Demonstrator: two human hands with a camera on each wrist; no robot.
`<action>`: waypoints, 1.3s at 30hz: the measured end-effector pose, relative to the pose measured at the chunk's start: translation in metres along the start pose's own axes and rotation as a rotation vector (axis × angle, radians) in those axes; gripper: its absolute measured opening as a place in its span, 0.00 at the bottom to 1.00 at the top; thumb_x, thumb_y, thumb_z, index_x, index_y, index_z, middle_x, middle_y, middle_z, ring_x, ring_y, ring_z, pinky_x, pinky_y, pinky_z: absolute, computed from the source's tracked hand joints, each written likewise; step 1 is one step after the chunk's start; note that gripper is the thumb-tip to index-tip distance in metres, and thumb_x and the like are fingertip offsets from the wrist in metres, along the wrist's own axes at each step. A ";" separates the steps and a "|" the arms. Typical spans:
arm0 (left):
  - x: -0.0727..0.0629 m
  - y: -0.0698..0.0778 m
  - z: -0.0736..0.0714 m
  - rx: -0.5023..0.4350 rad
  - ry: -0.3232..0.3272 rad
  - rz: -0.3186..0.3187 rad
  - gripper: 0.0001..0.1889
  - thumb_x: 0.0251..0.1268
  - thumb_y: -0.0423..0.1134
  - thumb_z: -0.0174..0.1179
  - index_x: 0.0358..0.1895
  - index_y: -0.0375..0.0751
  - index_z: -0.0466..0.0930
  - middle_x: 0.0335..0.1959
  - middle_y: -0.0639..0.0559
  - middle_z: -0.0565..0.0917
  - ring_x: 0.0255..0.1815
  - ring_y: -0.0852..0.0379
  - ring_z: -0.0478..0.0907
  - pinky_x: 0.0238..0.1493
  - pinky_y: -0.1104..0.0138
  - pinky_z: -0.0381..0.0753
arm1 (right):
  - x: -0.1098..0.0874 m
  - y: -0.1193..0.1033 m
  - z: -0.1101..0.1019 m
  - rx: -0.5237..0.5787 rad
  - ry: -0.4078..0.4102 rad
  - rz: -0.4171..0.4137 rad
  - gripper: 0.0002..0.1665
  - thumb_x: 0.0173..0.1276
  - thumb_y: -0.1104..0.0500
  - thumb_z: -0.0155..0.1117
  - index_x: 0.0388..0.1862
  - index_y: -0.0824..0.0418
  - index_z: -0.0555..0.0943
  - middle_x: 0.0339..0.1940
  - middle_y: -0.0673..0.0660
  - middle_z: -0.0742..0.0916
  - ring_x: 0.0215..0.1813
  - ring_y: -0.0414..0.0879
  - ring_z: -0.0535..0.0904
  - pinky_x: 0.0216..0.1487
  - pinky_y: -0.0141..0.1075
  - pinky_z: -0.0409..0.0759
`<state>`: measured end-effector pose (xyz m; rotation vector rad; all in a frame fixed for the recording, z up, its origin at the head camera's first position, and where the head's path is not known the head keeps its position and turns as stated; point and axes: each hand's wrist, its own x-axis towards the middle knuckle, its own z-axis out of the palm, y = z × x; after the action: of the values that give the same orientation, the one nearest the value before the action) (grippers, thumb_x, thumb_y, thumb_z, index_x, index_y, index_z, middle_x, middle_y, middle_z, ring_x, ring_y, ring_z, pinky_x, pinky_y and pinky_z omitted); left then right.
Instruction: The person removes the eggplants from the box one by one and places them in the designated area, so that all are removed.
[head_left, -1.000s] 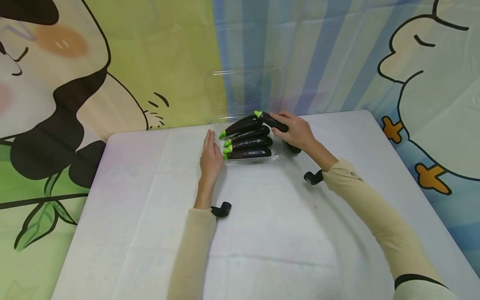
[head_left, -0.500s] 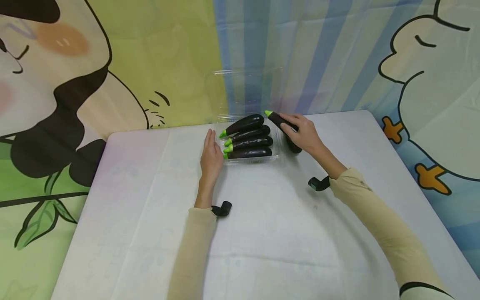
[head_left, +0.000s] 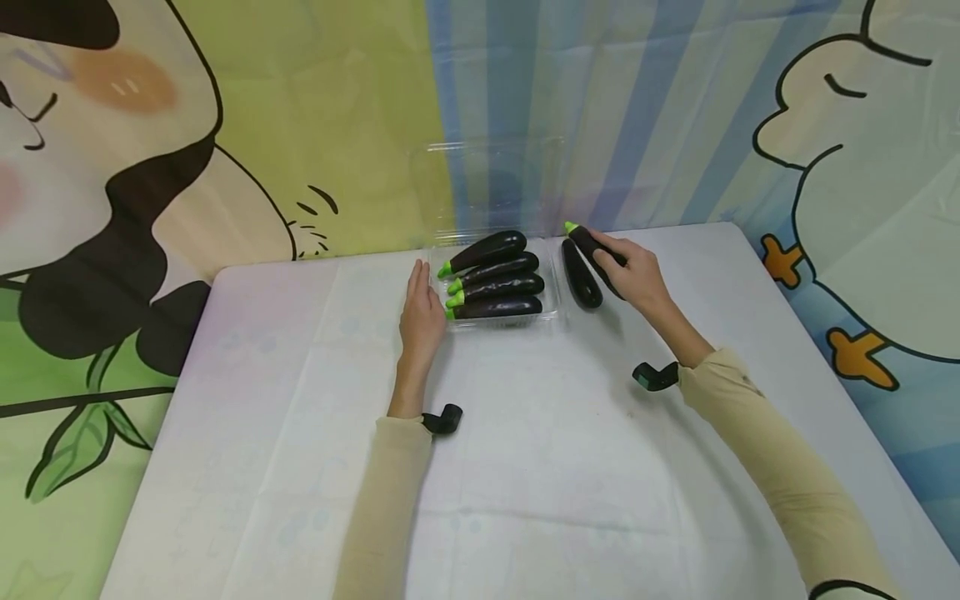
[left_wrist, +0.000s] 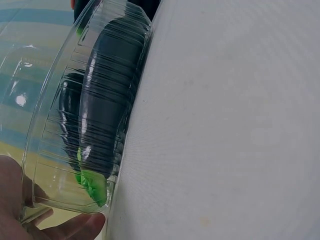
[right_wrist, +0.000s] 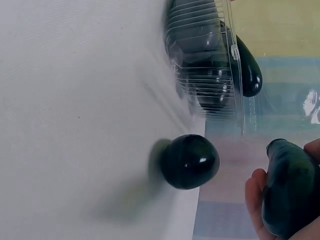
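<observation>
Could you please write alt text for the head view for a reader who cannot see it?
A person's right hand holds an eggplant beside a second eggplant lying on a white table. Left of these, an open clear plastic box holds four green-tipped eggplants, with the left hand at its side.

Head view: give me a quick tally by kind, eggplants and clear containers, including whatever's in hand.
Clear container: 1
Eggplants: 6 (4 inside the container, 1 on the table, 1 in the right hand)
Total: 7
</observation>
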<state>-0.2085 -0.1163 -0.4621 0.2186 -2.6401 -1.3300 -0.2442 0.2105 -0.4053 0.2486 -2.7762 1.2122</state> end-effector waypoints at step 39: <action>-0.002 0.000 0.000 0.006 -0.002 -0.008 0.26 0.79 0.37 0.35 0.77 0.44 0.54 0.80 0.56 0.52 0.78 0.51 0.55 0.63 0.47 0.72 | 0.003 0.047 0.008 -0.058 0.141 0.005 0.30 0.73 0.57 0.54 0.73 0.62 0.65 0.66 0.73 0.74 0.65 0.68 0.71 0.64 0.58 0.68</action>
<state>-0.2069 -0.1157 -0.4621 0.2295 -2.6474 -1.3261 -0.2561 0.2357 -0.4446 0.1453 -2.6871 1.1031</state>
